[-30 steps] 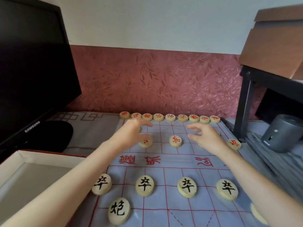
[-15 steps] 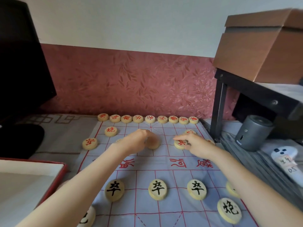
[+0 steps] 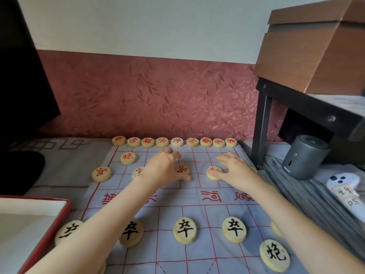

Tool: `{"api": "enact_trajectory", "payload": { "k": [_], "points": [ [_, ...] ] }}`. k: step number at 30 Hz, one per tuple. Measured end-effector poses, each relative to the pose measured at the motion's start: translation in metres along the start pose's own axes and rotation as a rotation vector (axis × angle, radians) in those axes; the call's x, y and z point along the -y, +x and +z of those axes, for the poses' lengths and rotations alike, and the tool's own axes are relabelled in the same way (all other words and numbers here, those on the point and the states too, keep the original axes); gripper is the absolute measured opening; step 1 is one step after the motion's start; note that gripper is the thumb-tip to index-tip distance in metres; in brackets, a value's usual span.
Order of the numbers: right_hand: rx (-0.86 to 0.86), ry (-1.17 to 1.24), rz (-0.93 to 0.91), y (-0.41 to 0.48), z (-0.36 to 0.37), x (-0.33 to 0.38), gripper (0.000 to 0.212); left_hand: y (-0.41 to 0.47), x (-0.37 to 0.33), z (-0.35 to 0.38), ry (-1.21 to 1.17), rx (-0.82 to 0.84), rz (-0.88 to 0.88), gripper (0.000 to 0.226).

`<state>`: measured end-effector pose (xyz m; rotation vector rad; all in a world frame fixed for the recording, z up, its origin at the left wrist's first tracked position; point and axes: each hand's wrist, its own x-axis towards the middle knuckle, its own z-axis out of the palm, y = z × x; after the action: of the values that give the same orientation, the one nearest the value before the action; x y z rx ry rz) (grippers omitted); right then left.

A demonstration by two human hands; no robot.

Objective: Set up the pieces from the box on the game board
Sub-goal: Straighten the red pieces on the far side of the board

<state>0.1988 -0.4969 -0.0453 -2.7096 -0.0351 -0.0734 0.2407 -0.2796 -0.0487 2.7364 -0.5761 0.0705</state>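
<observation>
**Lining up red soldiers on the xiangqi board**

Reaching across the cloth xiangqi board [image 3: 177, 196], both hands are working on the far soldier row. The left hand [image 3: 164, 168] is lying open, fingers loosely spread, its thumb just beside the central red soldier [image 3: 183, 169] without gripping it. The right hand [image 3: 237, 171] is also released, fingers stretched out, its thumb touching the next red soldier [image 3: 212, 175] to the right. Nine red pieces [image 3: 177, 142] are sitting in a row along the far edge, with a red cannon [image 3: 128, 158] in front of them. Black soldiers [image 3: 185, 230] and a black cannon [image 3: 275, 255] are lying on the near half. The red-rimmed box [image 3: 39, 199] is sitting at the near left.
</observation>
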Motion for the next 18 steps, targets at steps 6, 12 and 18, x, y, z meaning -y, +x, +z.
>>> {"api": "enact_trajectory", "payload": {
  "k": [6,12,18],
  "points": [
    [0.172,0.205,-0.120,0.002,0.001,-0.008,0.054,0.002,0.006,-0.009,-0.108,0.183,0.165,0.070],
    [0.102,0.191,-0.092,0.005,0.011,-0.012,0.051,0.001,0.006,-0.007,-0.133,0.179,0.136,0.058],
    [-0.054,0.131,-0.058,0.002,0.012,-0.008,0.046,0.001,0.008,0.002,-0.113,0.098,0.078,0.059]
  ]
}}
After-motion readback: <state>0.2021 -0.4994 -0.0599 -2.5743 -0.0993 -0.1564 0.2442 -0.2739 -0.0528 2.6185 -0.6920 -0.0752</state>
